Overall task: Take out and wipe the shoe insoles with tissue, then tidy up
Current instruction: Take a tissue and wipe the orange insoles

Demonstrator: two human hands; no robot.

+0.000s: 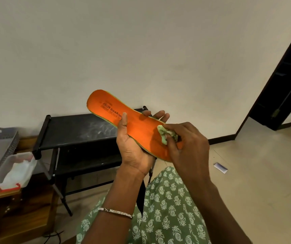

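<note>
left hand (132,147) holds insole (123,117); right hand (185,147) presses tissue (164,133) on it.

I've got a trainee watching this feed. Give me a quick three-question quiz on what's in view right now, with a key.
1. Which hand pinches the tissue? A left, B right, C neither.
2. True or false: the left hand is empty.
3. Fill the gap: the face of the insole under the tissue is ____ in colour.

Key:
1. B, the right hand.
2. False, the left hand grips the insole.
3. Orange.
</note>
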